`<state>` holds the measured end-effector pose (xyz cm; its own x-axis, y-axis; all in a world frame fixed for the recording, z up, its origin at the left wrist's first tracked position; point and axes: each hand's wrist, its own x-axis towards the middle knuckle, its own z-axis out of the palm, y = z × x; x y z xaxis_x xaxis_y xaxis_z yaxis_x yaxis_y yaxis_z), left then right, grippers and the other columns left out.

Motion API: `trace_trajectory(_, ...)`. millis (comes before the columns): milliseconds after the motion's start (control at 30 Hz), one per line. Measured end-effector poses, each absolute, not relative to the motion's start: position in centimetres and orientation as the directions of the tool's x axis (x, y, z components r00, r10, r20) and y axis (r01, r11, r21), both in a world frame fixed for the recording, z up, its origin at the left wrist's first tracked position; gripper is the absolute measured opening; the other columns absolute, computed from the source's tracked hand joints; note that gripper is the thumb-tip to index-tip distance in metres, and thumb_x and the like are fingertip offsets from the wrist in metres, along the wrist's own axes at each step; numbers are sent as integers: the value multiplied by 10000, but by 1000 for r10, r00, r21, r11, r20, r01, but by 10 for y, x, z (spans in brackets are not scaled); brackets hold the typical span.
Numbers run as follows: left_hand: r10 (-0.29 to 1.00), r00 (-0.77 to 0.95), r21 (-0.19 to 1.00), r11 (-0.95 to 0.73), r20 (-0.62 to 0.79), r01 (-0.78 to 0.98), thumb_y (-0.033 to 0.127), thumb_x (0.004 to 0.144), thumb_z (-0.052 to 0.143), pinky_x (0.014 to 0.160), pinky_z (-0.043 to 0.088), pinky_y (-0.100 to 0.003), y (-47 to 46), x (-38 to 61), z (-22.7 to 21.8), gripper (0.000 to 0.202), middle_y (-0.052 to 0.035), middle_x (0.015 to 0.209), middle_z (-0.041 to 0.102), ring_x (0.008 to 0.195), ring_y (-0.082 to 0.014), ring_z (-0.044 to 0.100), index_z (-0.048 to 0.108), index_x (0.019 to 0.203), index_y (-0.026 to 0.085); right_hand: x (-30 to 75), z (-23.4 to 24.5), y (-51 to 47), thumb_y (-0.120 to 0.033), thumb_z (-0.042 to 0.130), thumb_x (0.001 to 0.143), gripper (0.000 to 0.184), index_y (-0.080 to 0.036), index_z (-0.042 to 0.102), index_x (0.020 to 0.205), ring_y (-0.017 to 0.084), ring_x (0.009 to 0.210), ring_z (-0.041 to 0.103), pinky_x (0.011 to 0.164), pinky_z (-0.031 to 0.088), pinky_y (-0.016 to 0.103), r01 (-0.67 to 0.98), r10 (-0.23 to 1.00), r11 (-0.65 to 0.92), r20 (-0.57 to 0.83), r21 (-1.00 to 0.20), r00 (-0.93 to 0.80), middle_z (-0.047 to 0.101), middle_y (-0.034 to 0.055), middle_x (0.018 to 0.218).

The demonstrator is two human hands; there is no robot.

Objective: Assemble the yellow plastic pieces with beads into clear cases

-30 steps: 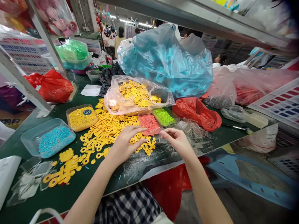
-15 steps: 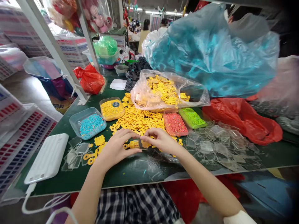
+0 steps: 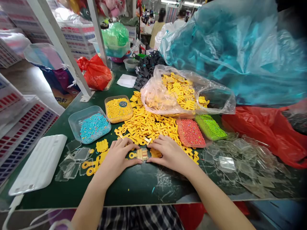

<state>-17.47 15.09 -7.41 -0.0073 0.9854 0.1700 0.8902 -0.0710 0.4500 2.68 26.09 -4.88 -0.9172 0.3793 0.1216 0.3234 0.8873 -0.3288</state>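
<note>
Grip: left hand (image 3: 117,157) and right hand (image 3: 170,154) both closed on one yellow piece (image 3: 142,154), thumbs and fingertips pinching it from either side. The piece lies flat on the green table (image 3: 144,185), near its front edge.

Change: one second ago the hands were apart, the left on the heap and the right by the red beads. Now they meet on this single piece and press low against the table. Judgement: picking is over and the piece is being worked on in place.

Surroundings, from the piece:
- 12 o'clock: heap of yellow parts (image 3: 148,126)
- 1 o'clock: clear bag (image 3: 182,91) holding more yellow parts
- 2 o'clock: red bead tray (image 3: 191,132)
- 10 o'clock: blue bead tray (image 3: 92,126)
- 3 o'clock: clear plastic squares (image 3: 240,159)
- 9 o'clock: white case (image 3: 40,163)
</note>
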Motion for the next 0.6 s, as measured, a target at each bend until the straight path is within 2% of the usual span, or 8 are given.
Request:
trace_trajectory(233, 993, -13, 454, -40, 115, 890, 534, 733, 746, 840, 435, -381, 150, -174, -74, 393, -24, 1000, 620, 954, -241, 564, 696, 1032, 283, 25, -48, 258, -333, 692, 849, 270, -167, 671, 1062, 220, 898, 529, 770, 409, 346, 337, 381, 887, 86, -316, -921, 653, 53, 912)
trace_trajectory(433, 991, 9, 449, -68, 131, 891, 516, 809, 681, 840, 428, -386, 149, -177, -76, 338, -21, 984, 619, 940, -228, 563, 708, 1082, 318, 27, -48, 257, -352, 675, 861, 305, -180, 666, 1113, 221, 902, 516, 768, 416, 352, 334, 382, 881, 86, -334, -920, 638, 60, 927)
trace_trajectory(600, 989, -12, 432, -54, 148, 900, 539, 780, 702, 841, 419, -390, 150, -176, -78, 348, -25, 952, 625, 922, -228, 565, 722, 1028, 296, 26, -49, 256, -396, 682, 848, 362, -174, 661, 1133, 230, 911, 522, 784, 432, 374, 320, 372, 889, 109, -327, -922, 633, 69, 938)
